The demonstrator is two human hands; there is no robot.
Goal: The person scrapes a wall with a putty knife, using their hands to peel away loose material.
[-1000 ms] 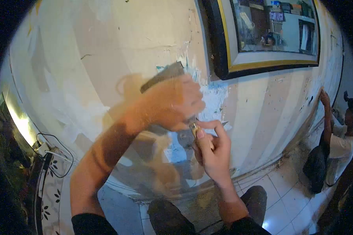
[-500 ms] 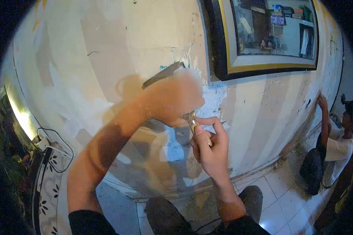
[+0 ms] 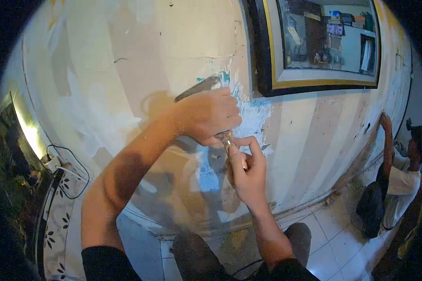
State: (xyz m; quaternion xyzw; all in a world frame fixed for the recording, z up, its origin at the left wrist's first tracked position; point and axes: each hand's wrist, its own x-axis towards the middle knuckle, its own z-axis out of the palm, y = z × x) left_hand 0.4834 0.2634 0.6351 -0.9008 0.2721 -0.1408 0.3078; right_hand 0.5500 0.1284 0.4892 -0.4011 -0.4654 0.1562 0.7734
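Note:
My left hand (image 3: 208, 114) is closed, its knuckles toward the wall (image 3: 187, 42). A flat, dark grey metal blade (image 3: 199, 89) juts out past it, like that of a wide scraper; its grip is hidden by the fingers. Just below, my right hand (image 3: 249, 173) pinches a hand tool with a glossy, brownish handle (image 3: 229, 147). That tool's metal end (image 3: 222, 136) meets the underside of my left fist, so its tip cannot be seen. Beside both hands, a rough white patch (image 3: 255, 117) shows where the striped surface has come off.
A framed mirror or glass picture (image 3: 323, 82) hangs at upper right. Another person (image 3: 401, 187) crouches at the right, one hand on the wall. A power adapter with a cable (image 3: 54, 164) lies at left by a bright light. White floor tiles (image 3: 321, 229) stretch below.
My left hand was smeared by motion and now shows sharply, close to the same place. My right hand has shifted slightly left with its tool. The view has turned a little.

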